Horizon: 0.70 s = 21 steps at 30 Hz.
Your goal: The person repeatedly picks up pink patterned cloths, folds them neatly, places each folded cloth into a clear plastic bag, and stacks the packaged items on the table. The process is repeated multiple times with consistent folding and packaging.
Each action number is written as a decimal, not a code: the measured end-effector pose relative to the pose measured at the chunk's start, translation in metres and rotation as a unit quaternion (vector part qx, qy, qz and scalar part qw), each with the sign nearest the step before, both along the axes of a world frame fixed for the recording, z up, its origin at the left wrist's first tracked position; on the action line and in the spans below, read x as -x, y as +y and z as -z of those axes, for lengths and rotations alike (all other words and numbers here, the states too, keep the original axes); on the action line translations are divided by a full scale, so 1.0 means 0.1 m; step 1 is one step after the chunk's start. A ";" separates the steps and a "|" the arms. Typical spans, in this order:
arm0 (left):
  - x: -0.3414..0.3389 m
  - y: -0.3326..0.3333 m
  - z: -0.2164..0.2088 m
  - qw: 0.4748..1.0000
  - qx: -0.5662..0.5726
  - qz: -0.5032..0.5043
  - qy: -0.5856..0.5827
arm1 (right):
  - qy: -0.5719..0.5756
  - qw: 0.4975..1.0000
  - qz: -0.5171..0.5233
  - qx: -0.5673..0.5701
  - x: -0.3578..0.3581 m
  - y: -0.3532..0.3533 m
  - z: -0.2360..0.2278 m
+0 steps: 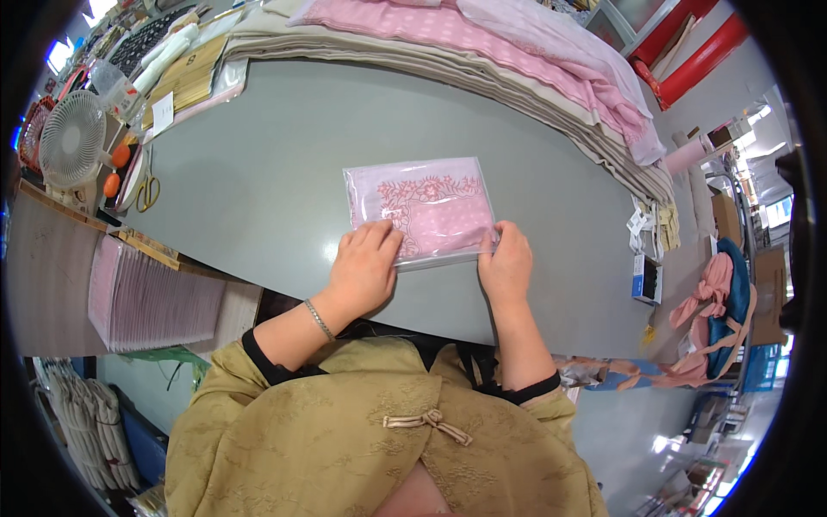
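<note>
A clear plastic bag holding a folded pink cloth [444, 226] lies on the grey table [284, 164] before me. The cloth has a pale border, red floral embroidery and light dots. My left hand [366, 265] holds the bag's near left corner, its bent fingers on top; that corner is hidden under the hand. My right hand [506, 261] pinches the near right corner between thumb and fingers. A thin layer of clear plastic shows along the near edge.
Long folded pink and beige fabrics [482, 52] line the far edge. At left are a white fan [73, 138], gold-handled scissors [148, 191] and a stack of pink packages [159, 293] below the tabletop. A blue-and-white box [646, 278] stands at right.
</note>
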<state>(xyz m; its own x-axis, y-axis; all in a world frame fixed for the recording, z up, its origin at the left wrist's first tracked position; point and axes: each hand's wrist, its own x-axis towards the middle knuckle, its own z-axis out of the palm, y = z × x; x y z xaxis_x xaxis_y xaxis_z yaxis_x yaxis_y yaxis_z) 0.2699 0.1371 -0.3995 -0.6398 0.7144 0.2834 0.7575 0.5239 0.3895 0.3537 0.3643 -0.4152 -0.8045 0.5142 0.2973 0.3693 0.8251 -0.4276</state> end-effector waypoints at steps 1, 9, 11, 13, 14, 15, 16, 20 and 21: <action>0.02 0.00 0.00 1.000 0.001 -0.014 0.005 | -0.005 1.000 0.003 0.001 0.00 0.00 -0.01; 0.12 -0.04 0.05 1.000 -0.014 -0.024 -0.002 | 0.030 0.999 -0.023 -0.025 -0.01 -0.06 0.00; 0.13 -0.04 0.06 0.999 -0.015 -0.030 -0.002 | 0.038 0.999 -0.018 -0.023 0.02 -0.06 0.03; 0.14 -0.05 0.07 0.999 -0.019 -0.038 -0.003 | 0.021 0.998 -0.023 -0.050 0.03 -0.05 0.04; 0.14 -0.06 0.08 0.999 -0.015 -0.041 -0.002 | -0.013 0.998 -0.013 -0.052 0.03 -0.05 0.03; 0.15 -0.06 0.09 0.999 -0.014 -0.044 0.005 | 0.014 0.997 -0.028 -0.064 0.03 -0.05 0.02; 0.15 -0.06 0.10 0.998 -0.015 -0.055 0.013 | 0.011 0.998 -0.026 -0.063 0.02 -0.05 0.01; 0.18 -0.03 0.13 0.997 -0.016 -0.067 0.025 | 0.009 0.998 -0.028 -0.059 0.03 -0.12 -0.05; 0.20 -0.03 0.14 0.997 -0.011 -0.072 0.018 | -0.020 0.999 -0.015 -0.048 0.03 -0.14 -0.06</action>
<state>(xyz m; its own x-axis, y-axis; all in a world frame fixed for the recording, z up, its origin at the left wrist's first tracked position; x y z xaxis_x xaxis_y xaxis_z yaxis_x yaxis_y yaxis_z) 0.2501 0.1346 -0.4130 -0.7250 0.6085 0.3227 0.6882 0.6198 0.3772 0.3506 0.3498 -0.4094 -0.8318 0.4597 0.3110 0.3584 0.8727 -0.3315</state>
